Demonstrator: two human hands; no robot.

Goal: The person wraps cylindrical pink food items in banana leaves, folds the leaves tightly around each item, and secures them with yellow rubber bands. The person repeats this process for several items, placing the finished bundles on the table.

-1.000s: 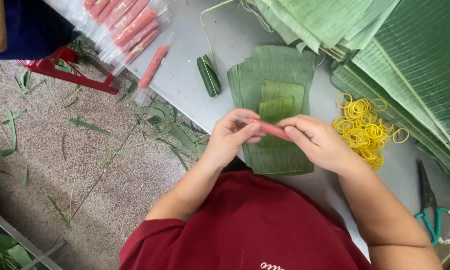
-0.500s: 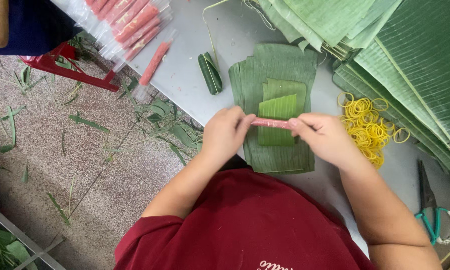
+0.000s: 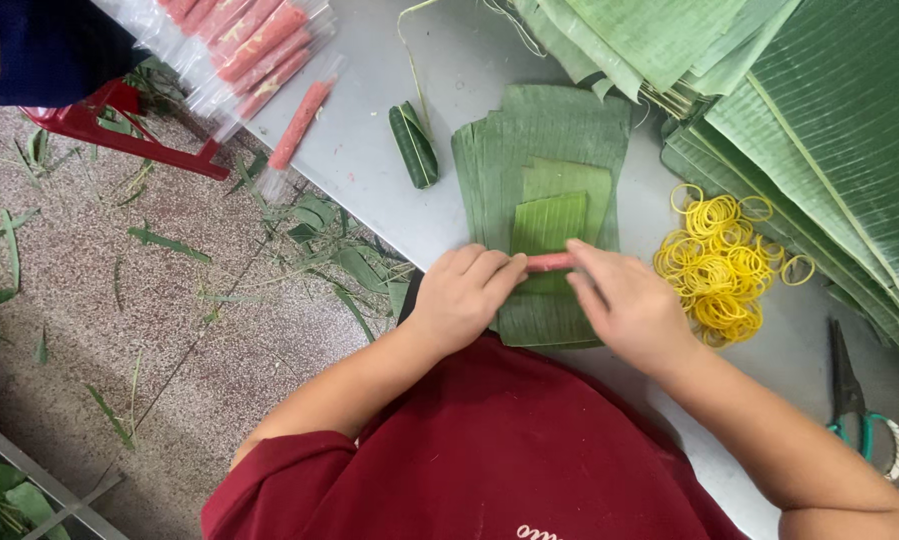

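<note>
Overhead, a grey table (image 3: pixel 489 60) fills the upper right, with big banana leaves (image 3: pixel 829 110) stacked at 1 to 2 o'clock. Near centre lies a pile of cut leaf squares (image 3: pixel 559 130), a smaller leaf strip (image 3: pixel 549 225) on top. The left hand (image 3: pixel 464 295) and right hand (image 3: pixel 624 305) meet at the pile's 6 o'clock edge, fingers pinched narrow on the two ends of a pink sausage (image 3: pixel 549 262) laid across the strip. Bagged sausages (image 3: pixel 244 40) sit at 11 o'clock, one loose sausage (image 3: pixel 299 125) just below them. A rolled leaf parcel (image 3: pixel 413 146) lies at 10 o'clock of the pile. Yellow rubber bands (image 3: pixel 724 265) heap at 3 o'clock; scissors (image 3: pixel 854 400) at 4 o'clock.
</note>
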